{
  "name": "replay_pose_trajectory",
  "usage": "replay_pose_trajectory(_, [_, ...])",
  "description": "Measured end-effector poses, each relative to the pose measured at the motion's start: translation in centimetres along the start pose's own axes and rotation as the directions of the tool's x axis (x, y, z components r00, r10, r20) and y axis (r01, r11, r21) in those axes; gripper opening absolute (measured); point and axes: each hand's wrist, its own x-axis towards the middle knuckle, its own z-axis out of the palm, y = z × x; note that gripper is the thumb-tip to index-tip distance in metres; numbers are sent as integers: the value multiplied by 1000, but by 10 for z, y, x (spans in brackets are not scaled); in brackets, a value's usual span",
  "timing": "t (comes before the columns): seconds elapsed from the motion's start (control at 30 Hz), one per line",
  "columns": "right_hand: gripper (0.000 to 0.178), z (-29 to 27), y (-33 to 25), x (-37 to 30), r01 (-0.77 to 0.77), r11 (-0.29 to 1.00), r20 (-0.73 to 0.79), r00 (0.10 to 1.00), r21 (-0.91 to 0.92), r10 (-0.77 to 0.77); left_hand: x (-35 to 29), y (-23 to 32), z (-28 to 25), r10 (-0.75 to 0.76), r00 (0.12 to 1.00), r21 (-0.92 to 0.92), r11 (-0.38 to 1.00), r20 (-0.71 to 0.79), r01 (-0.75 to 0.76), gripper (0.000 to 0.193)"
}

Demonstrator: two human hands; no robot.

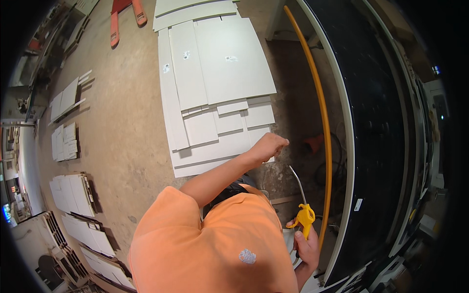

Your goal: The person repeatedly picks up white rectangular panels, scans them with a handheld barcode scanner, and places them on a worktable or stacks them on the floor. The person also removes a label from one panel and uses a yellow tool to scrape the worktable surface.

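My right hand (308, 248) is closed round the grip of a yellow air blow gun (306, 215). Its thin, bent metal nozzle (299, 183) points away from me. My left arm reaches across my front, and my left hand (269, 147) is closed, its fingers curled together. Whether anything is inside those fingers is hidden. That hand hovers by the near right corner of a stack of white panels (234, 63). Smaller white boards (202, 131) lie on the stack's nearer end.
On my right runs a long machine with a black top (376, 146) and an orange-yellow rail (320, 102). Several piles of white panels (71, 195) line the floor at left. Red pallet-jack forks (115, 29) lie at the far left. A red object (313, 142) sits beneath the rail.
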Motion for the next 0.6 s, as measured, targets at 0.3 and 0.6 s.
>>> replay_pose_trajectory(0.3, [38,-29,23,-27,-61,981,79,994,-186,76,-10,-25,19,-87,989,109,989,-117,100,40])
replay_pose_trajectory(0.6, [36,-73,61,-64,-99,921,45,991,-378,125,-29,-97,88,-73,992,257,962,-99,96,39])
